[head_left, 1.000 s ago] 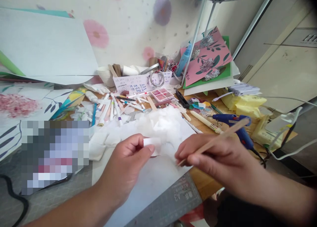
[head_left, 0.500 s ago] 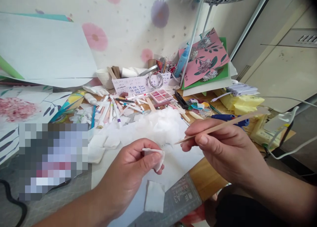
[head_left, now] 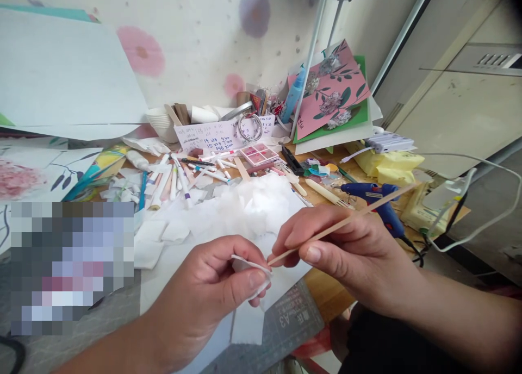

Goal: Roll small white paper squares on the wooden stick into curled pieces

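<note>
Between the thumb and fingers of my left hand [head_left: 222, 287] is a small folded piece of white paper [head_left: 249, 266], thin and soft-looking. My right hand [head_left: 342, 254] grips a slim wooden stick [head_left: 346, 220], slanting up to the right. The stick's lower tip meets the edge of the white piece, or lies very close to it. Below my left hand, a white square [head_left: 247, 325] rests on a larger white sheet [head_left: 293, 273]. Beyond both hands is a fluffy white heap of cotton [head_left: 256, 200].
A blue glue gun [head_left: 373, 192] lies to the right with its cord. Several markers [head_left: 181, 178], paper scraps, and a pink palette [head_left: 259, 155] spread behind the cotton. A grey cutting mat [head_left: 293, 322] is under the sheet. A pixelated patch covers something at left.
My right hand has moved left and slightly down, bringing the stick's tip to the white paper piece. The glue gun shows more fully. The whole view has shifted a little.
</note>
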`<state>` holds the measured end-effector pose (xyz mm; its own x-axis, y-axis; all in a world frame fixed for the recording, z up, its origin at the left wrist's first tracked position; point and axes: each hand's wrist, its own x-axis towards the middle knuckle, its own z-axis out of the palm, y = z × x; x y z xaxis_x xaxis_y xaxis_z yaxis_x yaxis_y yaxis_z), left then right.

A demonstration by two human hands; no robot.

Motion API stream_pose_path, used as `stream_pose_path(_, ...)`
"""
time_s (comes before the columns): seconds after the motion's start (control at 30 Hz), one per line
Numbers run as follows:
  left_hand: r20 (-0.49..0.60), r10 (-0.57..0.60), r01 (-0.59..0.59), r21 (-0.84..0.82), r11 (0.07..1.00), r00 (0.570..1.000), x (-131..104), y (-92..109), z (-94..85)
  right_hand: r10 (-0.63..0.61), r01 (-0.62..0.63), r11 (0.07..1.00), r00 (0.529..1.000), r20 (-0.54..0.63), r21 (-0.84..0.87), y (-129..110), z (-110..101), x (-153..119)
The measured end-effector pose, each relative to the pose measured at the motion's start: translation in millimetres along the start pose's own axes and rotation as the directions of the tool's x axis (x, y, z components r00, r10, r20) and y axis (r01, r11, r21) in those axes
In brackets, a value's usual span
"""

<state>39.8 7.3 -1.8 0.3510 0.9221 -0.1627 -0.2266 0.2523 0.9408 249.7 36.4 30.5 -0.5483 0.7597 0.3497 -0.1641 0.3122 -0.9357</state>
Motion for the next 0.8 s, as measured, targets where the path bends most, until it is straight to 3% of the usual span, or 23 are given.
stream_pose_path(0.23, 0.017, -0.016, 0.015, 0.055, 0.998, 1.0, -1, 0, -0.9, -0.037, 0.038, 0.995, 0.999, 0.005, -0.094, -2, 1, 0)
stream_pose_path(0.5, 0.084, -0.09, 0.077, 0.142, 0.987, 0.992, -1, 9, 5.0, -0.058, 0.059, 0.991, 0.998, 0.011, -0.116, 2, 3, -1)
stream_pose_path(0.8, 0.115, -0.147, 0.125, 0.179, 0.976, 0.982, -2, 6, 4.5, -0.081, 0.087, 0.989, 0.995, 0.054, -0.12, 1, 5, 0)
